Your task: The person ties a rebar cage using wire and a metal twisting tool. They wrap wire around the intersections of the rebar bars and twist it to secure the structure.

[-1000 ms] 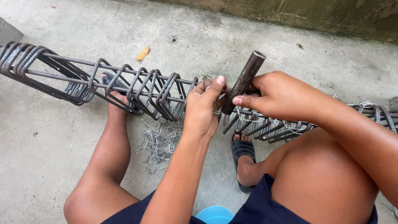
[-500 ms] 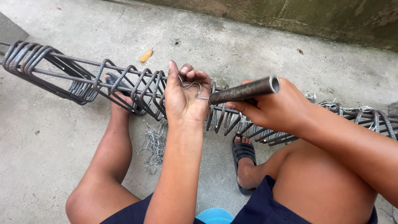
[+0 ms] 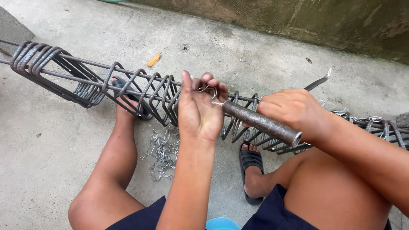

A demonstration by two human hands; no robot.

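Two hands meet at mid-frame over the rebar cage (image 3: 140,91): the left hand (image 3: 198,108) pinches a wire loop (image 3: 211,94) against a bar, while the right hand (image 3: 294,110) grips the rusty hook tool (image 3: 260,122) (angled to catch that loop). Spare wire ties (image 3: 162,151) lie below.

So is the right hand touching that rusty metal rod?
Touching. The head view shows the right hand wrapped around the rusty metal rod, fingers closed on it.
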